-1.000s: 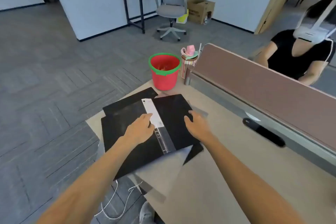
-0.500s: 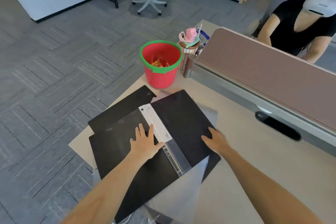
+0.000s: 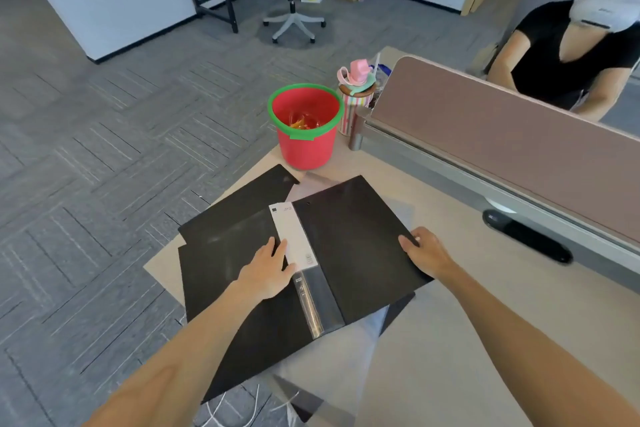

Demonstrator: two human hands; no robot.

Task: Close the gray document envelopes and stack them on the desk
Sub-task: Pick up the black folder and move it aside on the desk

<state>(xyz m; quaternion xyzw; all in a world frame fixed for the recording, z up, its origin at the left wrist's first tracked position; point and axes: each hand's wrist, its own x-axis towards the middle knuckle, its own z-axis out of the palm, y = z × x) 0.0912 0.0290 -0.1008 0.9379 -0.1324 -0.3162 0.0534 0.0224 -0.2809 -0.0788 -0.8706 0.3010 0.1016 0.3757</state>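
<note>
A dark gray document folder [image 3: 349,246] lies spread flat at the desk's left corner, with a white label strip [image 3: 293,236] and a clear spine down its middle. My left hand [image 3: 266,270] presses flat on its left half beside the label. My right hand [image 3: 424,251] pinches the right cover's outer edge. A second dark folder [image 3: 239,199] lies underneath, sticking out at the far left. Translucent gray sheets [image 3: 332,357] show below them toward me.
A red bucket with a green rim [image 3: 306,142] stands just beyond the folders, a striped cup with a pink lid [image 3: 356,97] beside it. A brown desk divider [image 3: 502,139] runs along the right. A person sits behind it. The beige desk [image 3: 485,322] extends right.
My right hand slid from the middle of the right cover out to its outer edge and took hold of it. The left hand stayed on the left half. The view shifted down.
</note>
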